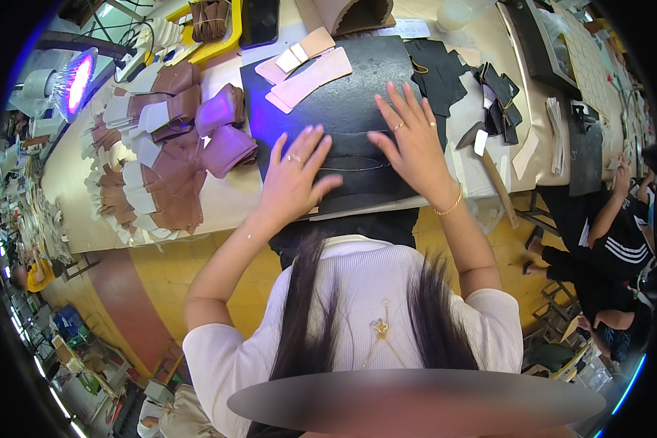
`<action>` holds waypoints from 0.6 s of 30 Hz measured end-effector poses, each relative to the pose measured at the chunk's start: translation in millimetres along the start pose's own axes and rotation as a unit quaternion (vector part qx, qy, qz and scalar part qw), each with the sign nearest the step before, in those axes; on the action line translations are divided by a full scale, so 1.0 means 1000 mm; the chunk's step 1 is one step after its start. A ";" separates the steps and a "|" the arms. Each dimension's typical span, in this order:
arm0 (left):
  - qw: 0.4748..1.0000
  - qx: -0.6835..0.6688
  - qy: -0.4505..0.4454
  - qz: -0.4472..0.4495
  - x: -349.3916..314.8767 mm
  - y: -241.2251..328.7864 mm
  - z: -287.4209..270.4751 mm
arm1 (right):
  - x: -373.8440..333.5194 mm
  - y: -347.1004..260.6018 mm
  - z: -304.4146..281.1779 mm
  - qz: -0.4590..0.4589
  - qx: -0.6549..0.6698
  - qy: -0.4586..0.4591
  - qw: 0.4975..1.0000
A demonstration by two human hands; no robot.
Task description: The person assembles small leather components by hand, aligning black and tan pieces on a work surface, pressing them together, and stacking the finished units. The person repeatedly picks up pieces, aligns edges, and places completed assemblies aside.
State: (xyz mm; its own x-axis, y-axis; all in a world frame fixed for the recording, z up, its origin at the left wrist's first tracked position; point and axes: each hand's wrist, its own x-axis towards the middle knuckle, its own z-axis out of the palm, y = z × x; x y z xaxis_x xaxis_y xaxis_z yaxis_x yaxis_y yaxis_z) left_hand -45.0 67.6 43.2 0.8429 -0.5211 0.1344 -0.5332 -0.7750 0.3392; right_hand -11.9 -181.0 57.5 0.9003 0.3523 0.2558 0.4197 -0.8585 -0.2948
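My left hand (299,171) and my right hand (415,146) are over a dark board (365,73) at the table's front edge. Both have their fingers spread and grip nothing. Whether the palms touch the surface I cannot tell. Between them, two thin pale curved lines run across the dark surface; I cannot make out whether they are thread or edges. Beyond my left hand, pale pink strips (314,79) lie on the board, beside a tan strip with a white band (306,50).
Stacks of brown leather pieces (179,182) with pale pieces spread to the left, near a lit purple lamp (80,84). A hammer (495,175) lies right of my right hand, by black pieces (436,77). A yellow tray (230,33) stands at the back. Other people (620,241) are at far right.
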 end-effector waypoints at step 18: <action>0.846 -0.357 0.340 -0.204 0.136 -0.082 0.004 | 0.031 0.004 -0.005 0.076 0.322 0.045 0.943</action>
State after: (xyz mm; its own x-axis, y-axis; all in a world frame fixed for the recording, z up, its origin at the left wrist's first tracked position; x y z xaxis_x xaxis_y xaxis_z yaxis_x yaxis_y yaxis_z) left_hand 113.3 58.5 30.0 0.9223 0.2514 0.2934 -0.2134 -0.3016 0.9292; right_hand 16.6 -174.9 68.5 0.9546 0.1848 0.2336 0.2952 -0.4830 -0.8243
